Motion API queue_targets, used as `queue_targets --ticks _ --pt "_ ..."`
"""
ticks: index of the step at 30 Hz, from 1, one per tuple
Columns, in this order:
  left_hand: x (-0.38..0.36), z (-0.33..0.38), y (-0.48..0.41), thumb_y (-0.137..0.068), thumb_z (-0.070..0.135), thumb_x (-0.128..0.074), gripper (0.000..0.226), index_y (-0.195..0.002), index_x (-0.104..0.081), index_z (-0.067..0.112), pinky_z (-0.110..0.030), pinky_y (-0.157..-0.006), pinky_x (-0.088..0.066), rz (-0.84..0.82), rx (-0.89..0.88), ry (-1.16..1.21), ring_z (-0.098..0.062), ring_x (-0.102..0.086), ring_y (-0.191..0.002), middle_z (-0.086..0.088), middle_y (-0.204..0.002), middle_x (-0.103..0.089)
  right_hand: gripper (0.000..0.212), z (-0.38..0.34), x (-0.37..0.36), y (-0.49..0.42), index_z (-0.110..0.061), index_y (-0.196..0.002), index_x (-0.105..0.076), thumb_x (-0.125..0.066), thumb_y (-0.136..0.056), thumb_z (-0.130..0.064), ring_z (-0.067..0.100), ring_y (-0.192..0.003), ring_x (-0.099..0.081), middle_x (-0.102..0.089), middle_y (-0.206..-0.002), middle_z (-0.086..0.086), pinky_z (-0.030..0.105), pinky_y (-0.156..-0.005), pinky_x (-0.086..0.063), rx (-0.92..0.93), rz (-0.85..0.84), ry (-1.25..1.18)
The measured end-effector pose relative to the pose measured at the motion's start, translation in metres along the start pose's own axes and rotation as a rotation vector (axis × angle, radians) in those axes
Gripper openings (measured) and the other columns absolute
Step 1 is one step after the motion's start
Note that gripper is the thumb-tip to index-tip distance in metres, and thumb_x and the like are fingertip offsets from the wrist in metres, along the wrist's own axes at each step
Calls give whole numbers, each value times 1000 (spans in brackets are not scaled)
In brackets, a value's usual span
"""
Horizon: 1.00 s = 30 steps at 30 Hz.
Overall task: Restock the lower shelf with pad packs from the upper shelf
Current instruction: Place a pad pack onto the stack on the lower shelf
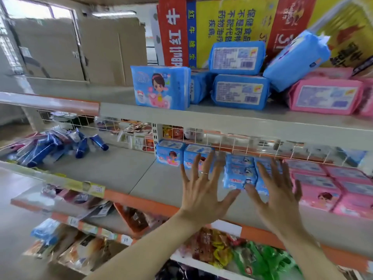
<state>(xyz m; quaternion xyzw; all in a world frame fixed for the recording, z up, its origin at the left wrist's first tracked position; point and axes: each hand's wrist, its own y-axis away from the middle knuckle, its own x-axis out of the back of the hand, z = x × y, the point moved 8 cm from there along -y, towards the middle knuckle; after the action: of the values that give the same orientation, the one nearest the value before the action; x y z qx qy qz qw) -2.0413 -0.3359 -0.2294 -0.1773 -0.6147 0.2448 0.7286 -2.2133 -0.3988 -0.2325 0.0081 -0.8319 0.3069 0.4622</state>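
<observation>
**Two open hands in front of pad packs on a shop's lower shelf**

The lower shelf has a wide bare stretch of grey board on its left half. This gap lies between a heap of blue tubes at the far left and the stacked blue pad packs near the middle. At the right end, pink pad packs fill the board close to its orange front edge. A white wire rail runs along the back, just under the upper shelf. On that upper shelf, more blue packs and a pink pack lie loosely piled in front of a red and yellow carton.

The left hand and right hand are raised side by side before the lower blue stack. Their palms face the shelf and their fingers are spread wide, holding nothing. The thumbs point toward each other near the front pack, but motion blur hides whether they touch it.
</observation>
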Motion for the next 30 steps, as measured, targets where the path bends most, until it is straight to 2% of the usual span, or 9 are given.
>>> queue_targets --ticks 2,4,8,12,16,20,23,27,30 --pt "9 -27 6 -91 77 -25 77 -150 -32 30 -70 -111 -20 15 7 -7 -32 -16 -152 4 -165 -17 72 -26 -9 4 -50 -150 -13 -16 -84 -81 8 -150 17 7 -162 -18 41 -118 12 7 -12 -20" --pt "16 -50 11 -91 76 -25 77 -150 -36 29 -69 -112 -18 12 18 -22 -31 -14 -152 5 -166 -15 68 -48 -17 5 -53 -148 -9 -21 -85 -78 5 -148 20 9 -161 -20 44 -119 13 8 -27 -42" --pt "26 -73 18 -93 74 -21 75 -152 -32 29 -68 -114 -16 17 18 -16 -34 -16 -151 4 -166 -14 64 -76 -23 3 -60 -146 -6 -22 -87 -76 8 -150 16 8 -162 -22 48 -120 10 48 -27 -62" --pt "32 -85 18 -94 72 -19 73 -152 -31 30 -66 -116 -12 33 25 -13 -33 -13 -152 6 -166 -14 71 -96 -21 1 -46 -153 -16 -24 -88 -74 9 -151 13 3 -163 -19 52 -121 4 86 -1 -56" --pt "43 -87 14 -95 70 -23 68 -149 -36 29 -63 -115 -12 85 12 -18 -33 -18 -151 4 -164 -21 68 -111 -17 -9 -43 -153 -21 -30 -91 -69 9 -151 8 -1 -162 -21 53 -121 1 174 42 -109" --pt "64 -85 6 -95 67 -28 68 -148 -41 26 -62 -116 -16 172 8 -29 -32 -21 -150 3 -163 -26 66 -125 -3 -21 -32 -152 -32 -41 -94 -60 15 -152 -7 -19 -163 -7 60 -118 -15 266 136 -218" --pt "84 -78 -6 -96 66 -29 65 -145 -43 25 -64 -114 -21 255 -29 -53 -31 -23 -149 0 -161 -30 61 -137 12 -30 -23 -148 -41 -47 -95 -54 22 -147 -31 -41 -154 5 58 -110 -35 355 203 -285" --pt "113 -54 -24 -98 59 -36 59 -144 -42 22 -62 -111 -26 366 -99 -30 -30 -30 -147 -3 -158 -35 58 -138 46 -42 -11 -139 -54 -50 -95 -48 19 -109 -67 -68 -124 2 34 -88 -55 373 267 -390" --pt "125 -39 -36 -97 57 -38 59 -144 -39 22 -63 -111 -25 399 -116 -31 -30 -30 -146 -5 -158 -34 55 -137 75 -50 -9 -135 -59 -52 -95 -46 16 -92 -71 -74 -105 -1 35 -77 -57 414 315 -412"
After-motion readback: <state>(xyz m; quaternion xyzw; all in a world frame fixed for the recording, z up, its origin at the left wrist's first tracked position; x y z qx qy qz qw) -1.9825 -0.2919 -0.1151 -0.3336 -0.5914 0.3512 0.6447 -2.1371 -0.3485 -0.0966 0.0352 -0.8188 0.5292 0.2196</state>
